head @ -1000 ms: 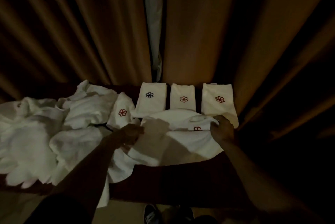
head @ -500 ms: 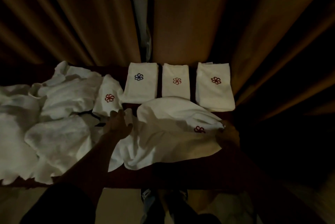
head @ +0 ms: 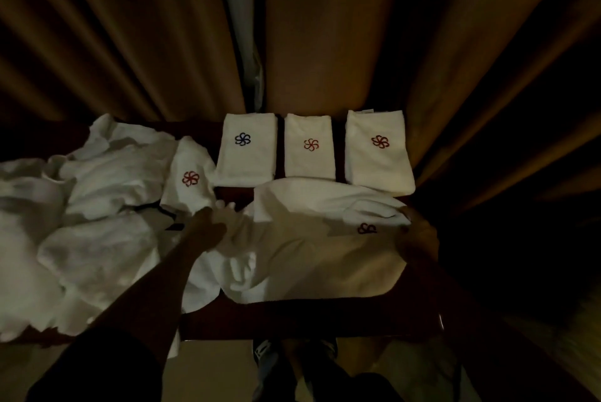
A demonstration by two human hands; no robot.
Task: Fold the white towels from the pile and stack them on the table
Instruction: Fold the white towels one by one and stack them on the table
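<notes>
Our left hand (head: pixel 211 226) lies flat on a half-spread white towel (head: pixel 309 249); our right hand (head: pixel 416 236) curls round its opposite edge. Left of the left hand, the towel pile (head: pixel 97 203); beyond both hands, three folded towels (head: pixel 310 157) on the tabletop (head: pixel 309 315).

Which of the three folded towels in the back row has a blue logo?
The leftmost towel: its flower logo is dark blue, while the middle towel and the right towel carry red ones.
</notes>
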